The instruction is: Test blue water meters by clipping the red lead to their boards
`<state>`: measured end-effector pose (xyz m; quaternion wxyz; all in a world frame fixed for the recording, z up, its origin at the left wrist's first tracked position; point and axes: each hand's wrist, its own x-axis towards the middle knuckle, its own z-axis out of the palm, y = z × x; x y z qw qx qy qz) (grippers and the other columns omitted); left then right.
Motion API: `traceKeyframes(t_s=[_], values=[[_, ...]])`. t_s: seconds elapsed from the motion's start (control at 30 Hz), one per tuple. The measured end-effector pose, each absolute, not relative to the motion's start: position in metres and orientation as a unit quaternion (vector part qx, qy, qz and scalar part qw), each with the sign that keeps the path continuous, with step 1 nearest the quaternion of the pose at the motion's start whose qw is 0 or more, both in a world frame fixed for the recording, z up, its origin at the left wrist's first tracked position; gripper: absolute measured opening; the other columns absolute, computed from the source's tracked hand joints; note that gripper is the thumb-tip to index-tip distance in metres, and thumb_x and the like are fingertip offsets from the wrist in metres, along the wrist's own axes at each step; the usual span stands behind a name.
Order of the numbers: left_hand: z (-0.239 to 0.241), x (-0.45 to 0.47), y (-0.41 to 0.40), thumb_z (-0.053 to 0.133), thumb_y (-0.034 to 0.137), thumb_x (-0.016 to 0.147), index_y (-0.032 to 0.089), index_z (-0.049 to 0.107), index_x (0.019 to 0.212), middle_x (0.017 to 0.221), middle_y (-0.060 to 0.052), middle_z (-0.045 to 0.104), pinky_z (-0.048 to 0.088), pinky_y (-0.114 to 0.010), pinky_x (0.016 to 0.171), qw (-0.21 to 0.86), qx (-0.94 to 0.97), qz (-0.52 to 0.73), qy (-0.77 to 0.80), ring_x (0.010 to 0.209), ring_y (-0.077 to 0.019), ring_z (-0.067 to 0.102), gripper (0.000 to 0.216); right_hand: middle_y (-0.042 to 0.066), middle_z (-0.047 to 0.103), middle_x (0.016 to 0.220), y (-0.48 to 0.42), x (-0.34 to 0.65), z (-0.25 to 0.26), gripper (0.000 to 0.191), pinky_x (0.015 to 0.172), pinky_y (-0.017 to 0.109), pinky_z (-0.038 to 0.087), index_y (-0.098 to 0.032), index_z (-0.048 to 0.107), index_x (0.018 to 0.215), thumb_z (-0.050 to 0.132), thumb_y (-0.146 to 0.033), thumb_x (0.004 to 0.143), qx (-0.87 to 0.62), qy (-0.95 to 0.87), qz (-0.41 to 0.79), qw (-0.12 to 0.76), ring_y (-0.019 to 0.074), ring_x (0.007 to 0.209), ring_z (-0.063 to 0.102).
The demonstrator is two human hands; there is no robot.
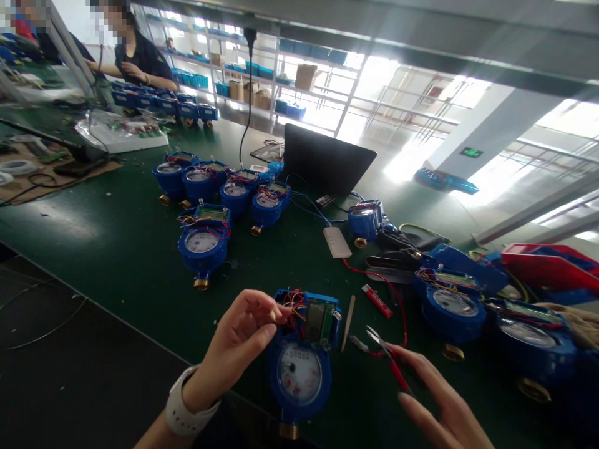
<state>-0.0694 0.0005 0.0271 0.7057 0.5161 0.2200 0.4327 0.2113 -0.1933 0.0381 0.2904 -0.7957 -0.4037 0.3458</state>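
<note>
A blue water meter [299, 368] with a brass fitting lies in front of me, its upper housing uncovered to show a small display, a green board and coloured wires [294, 312]. My left hand [248, 340] is at the housing's left side, fingers curled at the wires. A small pale piece shows at its fingertips; its kind is unclear. To the right of the meter, my right hand [435, 386] has its thumb and a finger on the red handles of small cutters [384, 350], metal tips toward the meter. A thin flat stick [347, 323] lies between them.
Several more blue meters stand behind [202, 243] and to the right [453, 308]. A white box [336, 242] with a red cable, a red-and-white stick-like packet [377, 301], a laptop [327, 159] and a red bin [550, 265] are nearby. A co-worker [140, 59] sits far left.
</note>
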Motion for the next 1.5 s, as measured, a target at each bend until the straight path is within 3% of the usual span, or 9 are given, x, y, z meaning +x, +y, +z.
traceKeyframes(t_s=[0.1, 0.27, 0.5, 0.73, 0.93, 1.07, 1.23, 1.4, 1.5], values=[[0.029, -0.066, 0.002, 0.061, 0.006, 0.087, 0.022, 0.061, 0.103, 0.090, 0.001, 0.066, 0.055, -0.021, 0.080, 0.668, 0.526, 0.456, 0.262, 0.089, -0.0117, 0.067, 0.023, 0.015, 0.052, 0.144, -0.181, 0.209, 0.031, 0.060, 0.106, 0.063, 0.039, -0.024, 0.057, 0.135, 0.057, -0.057, 0.084, -0.833, -0.436, 0.237, 0.244, 0.0423, 0.132, 0.047], [0.025, -0.067, 0.001, 0.063, 0.006, 0.084, 0.022, 0.062, 0.104, 0.092, 0.000, 0.064, 0.053, -0.018, 0.075, 0.606, 0.564, 0.480, 0.289, 0.083, -0.0099, 0.065, 0.026, 0.011, 0.046, 0.149, -0.149, 0.164, 0.042, 0.056, 0.111, 0.056, 0.038, -0.026, 0.046, 0.142, 0.056, -0.045, 0.090, -0.780, -0.508, 0.162, 0.327, 0.0357, 0.138, 0.042], [0.028, -0.069, 0.002, 0.066, 0.010, 0.081, 0.018, 0.064, 0.096, 0.095, -0.002, 0.062, 0.056, -0.024, 0.075, 0.586, 0.556, 0.506, 0.301, 0.081, -0.0125, 0.066, 0.017, 0.011, 0.035, 0.157, -0.103, 0.125, 0.032, 0.095, 0.110, 0.057, 0.039, -0.029, 0.024, 0.152, 0.078, -0.039, 0.074, -0.717, -0.577, 0.169, 0.353, 0.0358, 0.140, 0.039], [0.029, -0.067, 0.006, 0.062, 0.015, 0.085, 0.018, 0.062, 0.093, 0.095, -0.003, 0.061, 0.056, -0.025, 0.075, 0.569, 0.569, 0.507, 0.309, 0.079, -0.0130, 0.066, 0.009, 0.012, 0.061, 0.133, -0.085, 0.131, 0.045, 0.075, 0.105, 0.052, 0.045, -0.022, 0.049, 0.138, 0.078, -0.037, 0.070, -0.715, -0.591, 0.157, 0.339, 0.0337, 0.123, 0.056], [0.032, -0.061, 0.010, 0.055, 0.017, 0.089, 0.017, 0.066, 0.087, 0.098, -0.006, 0.060, 0.052, -0.025, 0.072, 0.539, 0.616, 0.477, 0.319, 0.084, -0.0153, 0.062, 0.010, 0.014, 0.070, 0.121, -0.070, 0.146, 0.051, 0.069, 0.097, 0.048, 0.051, -0.018, 0.060, 0.124, 0.080, -0.048, 0.065, -0.691, -0.561, 0.244, 0.385, 0.0348, 0.112, 0.064], [0.035, -0.056, 0.014, 0.053, 0.014, 0.087, 0.017, 0.071, 0.088, 0.101, -0.008, 0.061, 0.050, -0.027, 0.071, 0.527, 0.652, 0.433, 0.332, 0.085, -0.0170, 0.061, 0.018, 0.016, 0.070, 0.120, -0.065, 0.153, 0.048, 0.071, 0.096, 0.049, 0.052, -0.015, 0.062, 0.122, 0.080, -0.052, 0.064, -0.680, -0.561, 0.260, 0.395, 0.0353, 0.111, 0.066], [0.035, -0.046, 0.024, 0.064, 0.026, 0.087, 0.018, 0.075, 0.090, 0.102, -0.008, 0.063, 0.049, -0.029, 0.071, 0.522, 0.691, 0.379, 0.324, 0.081, -0.0180, 0.060, 0.014, 0.015, 0.068, 0.125, -0.067, 0.161, 0.040, 0.070, 0.097, 0.045, 0.051, -0.017, 0.061, 0.125, 0.080, -0.053, 0.068, -0.653, -0.585, 0.263, 0.402, 0.0333, 0.114, 0.064], [0.045, -0.043, 0.034, 0.057, 0.023, 0.089, 0.016, 0.068, 0.082, 0.087, -0.004, 0.066, 0.046, -0.029, 0.070, 0.526, 0.701, 0.362, 0.319, 0.079, -0.0182, 0.060, 0.015, 0.014, 0.067, 0.126, -0.068, 0.166, 0.037, 0.082, 0.094, 0.046, 0.052, -0.021, 0.044, 0.143, 0.076, -0.053, 0.075, -0.652, -0.569, 0.312, 0.392, 0.0304, 0.108, 0.066], [0.050, -0.046, 0.038, 0.052, 0.025, 0.092, 0.016, 0.062, 0.085, 0.076, -0.001, 0.064, 0.044, -0.026, 0.062, 0.544, 0.695, 0.348, 0.317, 0.069, -0.0158, 0.058, 0.015, 0.013, 0.069, 0.122, -0.066, 0.167, 0.038, 0.074, 0.093, 0.045, 0.053, -0.022, 0.046, 0.142, 0.073, -0.050, 0.079, -0.655, -0.560, 0.308, 0.403, 0.0289, 0.106, 0.067]])
